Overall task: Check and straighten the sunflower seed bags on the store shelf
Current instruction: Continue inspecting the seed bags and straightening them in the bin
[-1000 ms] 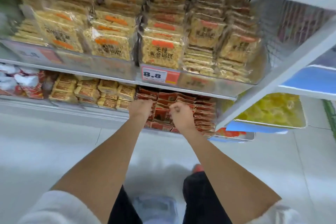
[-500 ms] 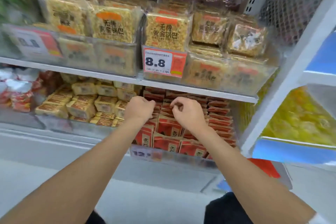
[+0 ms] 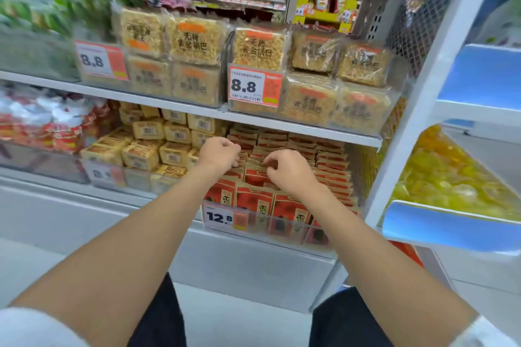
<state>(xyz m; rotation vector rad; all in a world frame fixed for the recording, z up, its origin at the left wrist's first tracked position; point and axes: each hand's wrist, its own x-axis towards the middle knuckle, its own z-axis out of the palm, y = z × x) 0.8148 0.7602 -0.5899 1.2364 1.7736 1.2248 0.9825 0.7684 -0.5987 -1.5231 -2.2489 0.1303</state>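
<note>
Store shelving fills the head view: yellow snack packs above, red sunflower seed bags standing in rows on the lower shelf, behind a 12.8 price tag. The right hand pinches one bag's top edge mid-row. The left hand is curled against neighbouring tops — whether it holds one, I cannot tell. Checking seems under way; the next move likely calls for squaring that bag with its row.

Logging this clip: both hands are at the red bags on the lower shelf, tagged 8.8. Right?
Not quite. The head view shows the price tag before the red bags reading 12.8; the 8.8 tags hang on the shelf above. The left hand and right hand are at those bags.
</note>
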